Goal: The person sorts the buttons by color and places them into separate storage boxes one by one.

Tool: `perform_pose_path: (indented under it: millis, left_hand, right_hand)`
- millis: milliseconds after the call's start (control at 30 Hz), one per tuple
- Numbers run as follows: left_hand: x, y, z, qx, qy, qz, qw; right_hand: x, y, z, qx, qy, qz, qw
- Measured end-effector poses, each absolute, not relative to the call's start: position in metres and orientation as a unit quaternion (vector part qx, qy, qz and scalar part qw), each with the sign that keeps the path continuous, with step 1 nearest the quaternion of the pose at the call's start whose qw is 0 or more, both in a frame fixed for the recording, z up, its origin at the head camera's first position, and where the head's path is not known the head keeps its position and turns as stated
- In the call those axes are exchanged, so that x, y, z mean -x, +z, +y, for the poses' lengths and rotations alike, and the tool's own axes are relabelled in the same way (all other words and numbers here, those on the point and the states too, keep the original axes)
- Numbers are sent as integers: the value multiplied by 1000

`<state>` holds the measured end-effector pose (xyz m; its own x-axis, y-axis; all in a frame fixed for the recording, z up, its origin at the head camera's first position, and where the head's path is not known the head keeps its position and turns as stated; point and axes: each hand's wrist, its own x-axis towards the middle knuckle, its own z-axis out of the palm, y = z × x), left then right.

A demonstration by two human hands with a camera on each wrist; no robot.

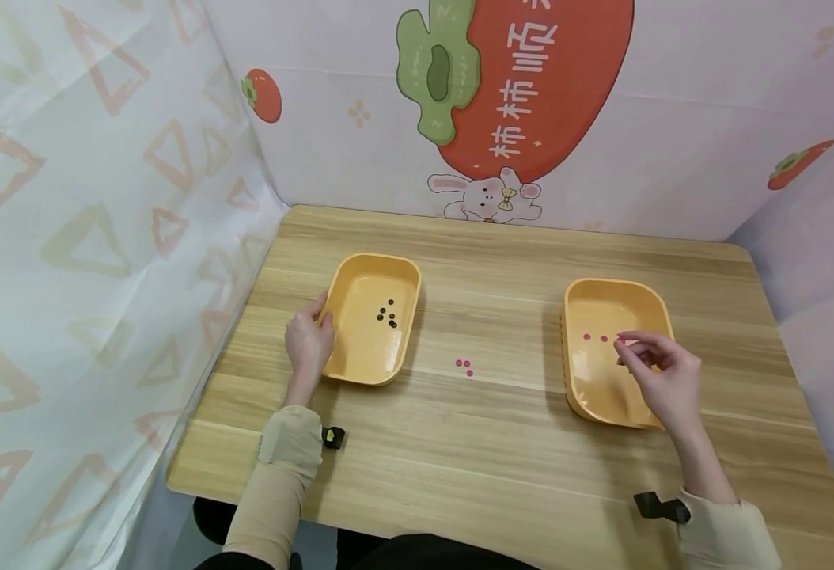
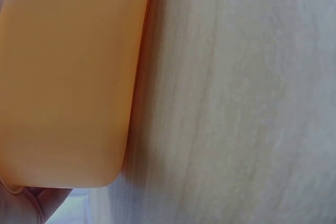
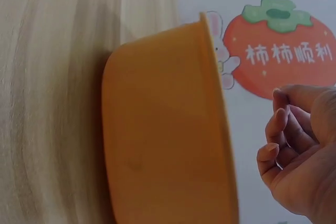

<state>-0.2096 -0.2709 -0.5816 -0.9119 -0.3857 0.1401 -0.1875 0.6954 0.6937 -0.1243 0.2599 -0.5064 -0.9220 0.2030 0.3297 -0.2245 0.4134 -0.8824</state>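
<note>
My left hand (image 1: 310, 342) grips the left rim of a yellow-orange plastic tray (image 1: 370, 368). Inside that tray lie several small dark round buttons (image 1: 392, 317), grouped near the middle. Over the second yellow-orange tray (image 1: 612, 400), on the right, my right hand (image 1: 662, 380) pinches a small pink round button (image 1: 621, 340) between thumb and forefinger. Two more pink buttons (image 1: 595, 338) lie in that tray just left of the fingertips. In the right wrist view the right hand (image 3: 299, 145) hangs above the tray's rim, thumb and forefinger together, other fingers curled.
Three pink buttons (image 1: 464, 366) lie on the wooden table (image 1: 488, 443) between the trays. A printed cloth (image 1: 346, 150) hangs along the table's back edge, and another cloth (image 1: 125, 261) borders the left side. Each wrist wears a black camera mount (image 1: 662, 507).
</note>
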Motion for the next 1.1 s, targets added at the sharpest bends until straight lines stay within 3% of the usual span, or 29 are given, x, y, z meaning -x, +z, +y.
perform_pose_path:
  millis: [667, 1100]
  left_hand:
    - [193, -549, -254, -152, -360, -909, 146]
    - [192, -547, -253, -153, -357, -912, 134]
  right_hand:
    - [150, -532, 283, 99, 526, -836, 121]
    - [144, -522, 265, 41, 539, -831, 135]
